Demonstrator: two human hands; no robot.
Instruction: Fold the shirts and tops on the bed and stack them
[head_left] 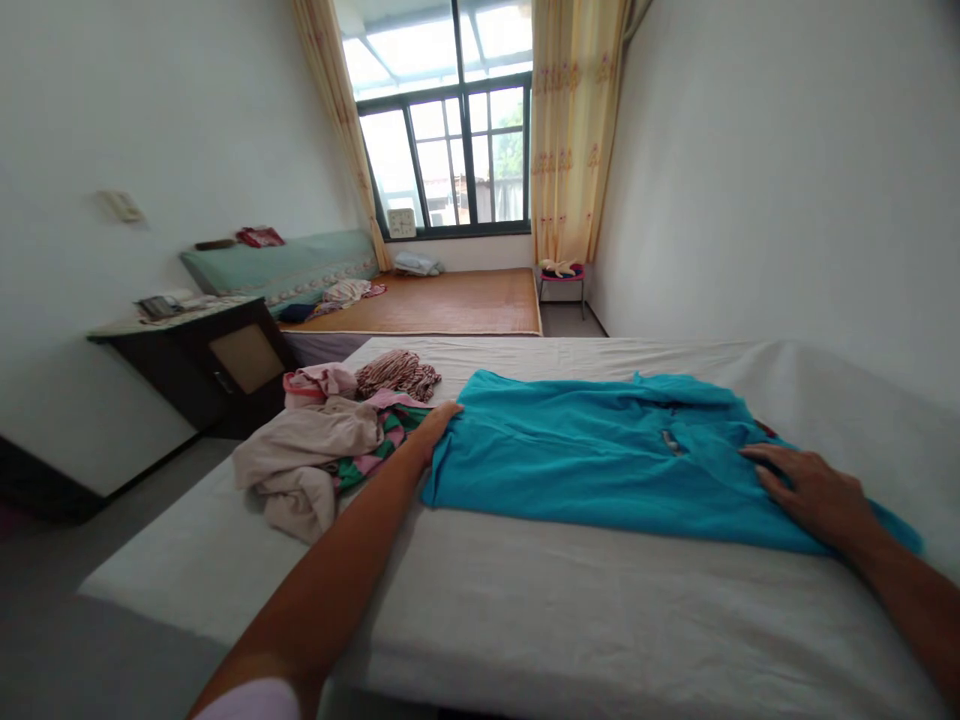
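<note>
A turquoise shirt (pixel 570 450) lies folded lengthwise on the white-sheeted surface (pixel 600 610), its collar end to the right. My left hand (pixel 441 430) is closed on the hem at the shirt's left end, thumb on top; the other fingers are mostly hidden. Over at the collar end, my right hand (pixel 814 492) rests on the cloth, palm down with the fingers stretched out.
Left of the shirt sits a heap of clothes, with a beige garment (pixel 289 465) and a patterned brown one (pixel 397 375). Beyond are a dark cabinet (pixel 236 365), a bed with a brown mat (pixel 457 300) and a small stool (pixel 562 275).
</note>
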